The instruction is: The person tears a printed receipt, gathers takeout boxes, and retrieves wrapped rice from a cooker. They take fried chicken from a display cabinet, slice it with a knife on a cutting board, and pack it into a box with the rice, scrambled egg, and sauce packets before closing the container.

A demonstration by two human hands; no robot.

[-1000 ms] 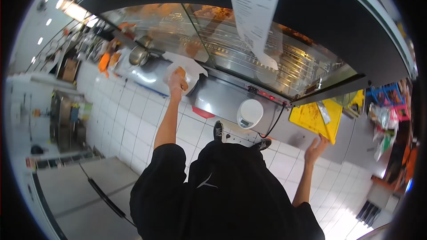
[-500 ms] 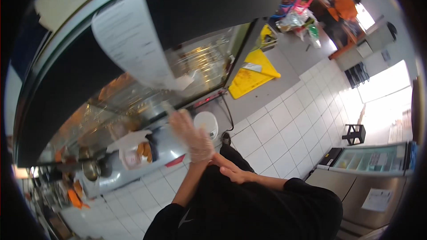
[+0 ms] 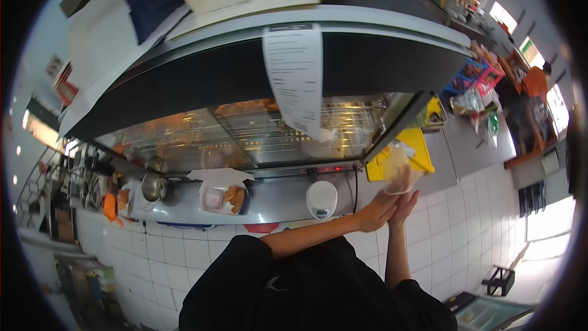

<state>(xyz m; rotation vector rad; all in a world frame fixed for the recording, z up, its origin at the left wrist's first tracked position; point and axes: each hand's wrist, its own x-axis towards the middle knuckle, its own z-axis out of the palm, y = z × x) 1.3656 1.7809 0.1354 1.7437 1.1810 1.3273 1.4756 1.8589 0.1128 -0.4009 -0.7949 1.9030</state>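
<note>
My left hand [image 3: 375,211] and my right hand [image 3: 403,207] meet in front of the yellow board [image 3: 418,146]. A clear plastic glove [image 3: 399,168], blurred, sticks up from where they touch. My right hand is at its cuff end; the fingers of my left hand are hidden or smeared there. To the left, an open white box [image 3: 212,206] holds browned pieces of food [image 3: 234,198] and a small lidded cup [image 3: 214,200]. Between box and board stands a white scale [image 3: 321,200].
A glass display case [image 3: 294,135] spans the far side of the steel counter [image 3: 278,202], with a paper slip [image 3: 295,76] hanging on it. Metal bowls [image 3: 153,187] are at left. Plastic bags [image 3: 474,107] lie at right, and a black stool [image 3: 501,281] stands on the floor.
My left hand has let go of the food, now in the box, and moved right to meet my right hand. The glove has slid off its wrist. The view has swung about.
</note>
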